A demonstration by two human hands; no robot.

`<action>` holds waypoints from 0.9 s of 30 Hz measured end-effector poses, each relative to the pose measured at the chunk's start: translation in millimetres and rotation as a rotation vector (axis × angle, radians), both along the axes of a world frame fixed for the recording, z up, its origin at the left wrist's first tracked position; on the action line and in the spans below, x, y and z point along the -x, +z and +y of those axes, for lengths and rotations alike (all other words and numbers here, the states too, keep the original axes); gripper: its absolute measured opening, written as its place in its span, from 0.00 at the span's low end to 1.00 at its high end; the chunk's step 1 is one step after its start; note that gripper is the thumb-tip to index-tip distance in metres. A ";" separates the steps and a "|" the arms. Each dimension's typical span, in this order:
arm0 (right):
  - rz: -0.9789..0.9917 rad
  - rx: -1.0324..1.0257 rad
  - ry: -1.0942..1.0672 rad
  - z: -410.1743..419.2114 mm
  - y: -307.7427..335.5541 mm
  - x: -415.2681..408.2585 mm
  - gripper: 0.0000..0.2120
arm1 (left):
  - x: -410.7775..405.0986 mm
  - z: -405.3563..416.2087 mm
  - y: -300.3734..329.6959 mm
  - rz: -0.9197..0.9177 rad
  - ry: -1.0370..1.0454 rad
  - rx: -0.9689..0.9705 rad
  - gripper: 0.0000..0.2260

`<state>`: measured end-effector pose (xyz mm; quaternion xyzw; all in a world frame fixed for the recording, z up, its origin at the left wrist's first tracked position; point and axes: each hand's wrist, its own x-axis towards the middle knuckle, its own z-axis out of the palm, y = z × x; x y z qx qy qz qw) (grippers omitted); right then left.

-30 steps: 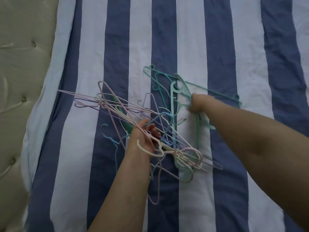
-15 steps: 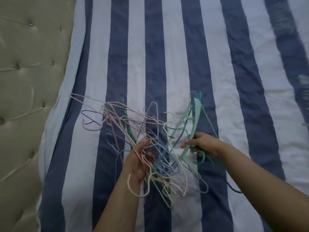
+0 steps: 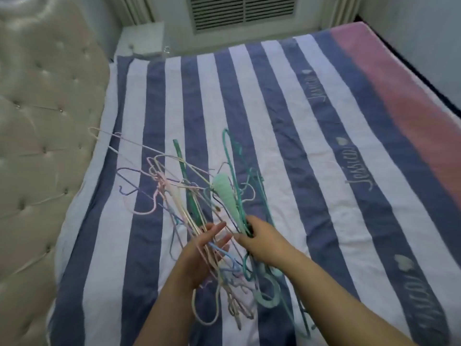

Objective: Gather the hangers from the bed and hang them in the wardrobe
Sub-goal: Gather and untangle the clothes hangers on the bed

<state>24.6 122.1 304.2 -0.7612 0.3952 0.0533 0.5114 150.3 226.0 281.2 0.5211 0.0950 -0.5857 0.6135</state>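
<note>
Both hands up over the bed (image 3: 311,151), which is covered by a blue and white striped sheet with a pink band along the far right edge and script lettering on one blue stripe

Left hand (image 3: 199,255): palm up, fingers spread and mostly straight, a tangled bundle of thin pastel wire and plastic hangers (image 3: 179,196) lying across the palm and fingers. Pink, cream, lilac and light blue ones in the mix, hooks dangling below the wrist, long ends fanning out up and to the left over the sheet. Whether the thumb is clamping them I cannot tell

Right hand (image 3: 262,243): fingers curled round a smaller bunch of teal and mint green plastic hangers (image 3: 228,196). One wide mint piece sticks up from the grip, thin teal wires rise above it, and mint hooks hang down under the forearm

The two bunches overlap and touch between the hands, just beside each other, partly interlocked; exact count not readable. Both bunches sit above the middle of the near half of the bed; cannot tell whether any tips rest on the sheet

Beige tufted padded headboard (image 3: 42,146) runs along the left side. Beyond the far end of the bed, a louvred vent panel (image 3: 243,11) in the wall and a white box-like unit (image 3: 142,38) at the corner
</note>
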 end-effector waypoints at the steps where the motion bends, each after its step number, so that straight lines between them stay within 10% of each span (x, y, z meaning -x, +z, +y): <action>1: 0.026 0.050 0.029 14.1 8.1 3.9 0.16 | 11.7 0.3 7.6 0.031 -0.035 0.040 0.14; 12: 0.115 0.406 -0.258 110.1 65.8 74.3 0.14 | 77.8 37.6 52.3 0.097 -0.471 0.199 0.19; 21: 0.056 0.301 -0.865 183.0 86.1 167.8 0.08 | 172.3 55.2 86.3 -0.011 -0.884 0.160 0.24; 27: 0.028 0.328 -1.133 243.2 93.6 254.8 0.08 | 269.4 81.4 99.9 -0.182 -1.134 0.249 0.11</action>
